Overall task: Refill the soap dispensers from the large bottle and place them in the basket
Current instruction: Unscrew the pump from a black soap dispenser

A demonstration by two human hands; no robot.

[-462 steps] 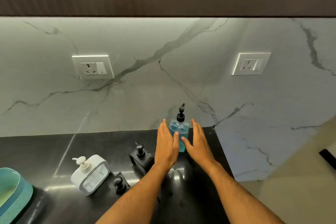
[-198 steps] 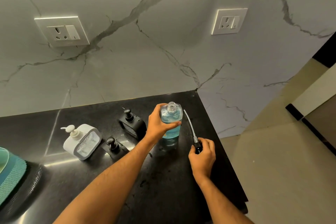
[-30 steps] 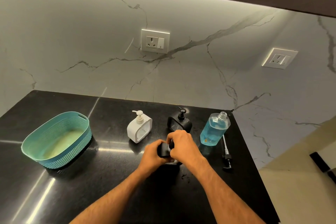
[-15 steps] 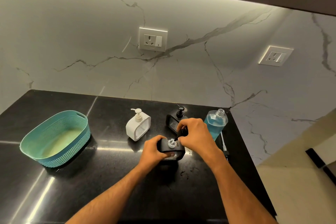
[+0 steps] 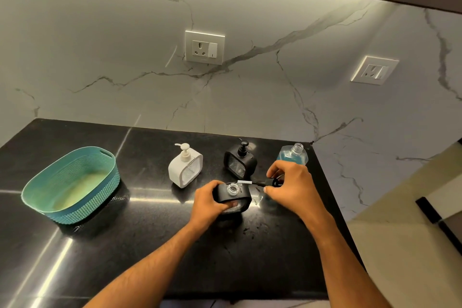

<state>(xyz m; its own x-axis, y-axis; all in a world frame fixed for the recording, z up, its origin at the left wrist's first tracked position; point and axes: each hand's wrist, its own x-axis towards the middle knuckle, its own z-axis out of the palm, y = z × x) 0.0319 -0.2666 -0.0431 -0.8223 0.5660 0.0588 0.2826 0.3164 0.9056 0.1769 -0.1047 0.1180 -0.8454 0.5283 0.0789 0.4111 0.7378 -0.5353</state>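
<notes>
On the black bench [image 5: 75, 245] a teal basket [image 5: 45, 205] stands at the left, well apart from everything else. Near the marble wall [image 5: 100, 57] stand a white dispenser [image 5: 185, 166] and a second black dispenser [image 5: 240, 162], both upright with their pumps on, side by side but not touching. The large bottle [image 5: 292, 154] of blue soap stands uncapped at the back right corner, partly hidden behind the right hand [image 5: 292, 187] and close to the bench's right edge, where the surface drops to the floor [image 5: 400, 257]. Two sockets [image 5: 204, 47] sit in the wall above. The broadest open stretch of bench lies between the basket and the dispensers and along the near edge; the right side is crowded. The left hand [image 5: 207, 201] is wrapped around the open black dispenser [image 5: 233, 195], which rests on the bench just in front of the other two, its glass neck bare and facing up. The right hand pinches the removed black pump [image 5: 275, 182], apparently by its head, with the pump's thin tube pointing left over the open dispenser's top.
</notes>
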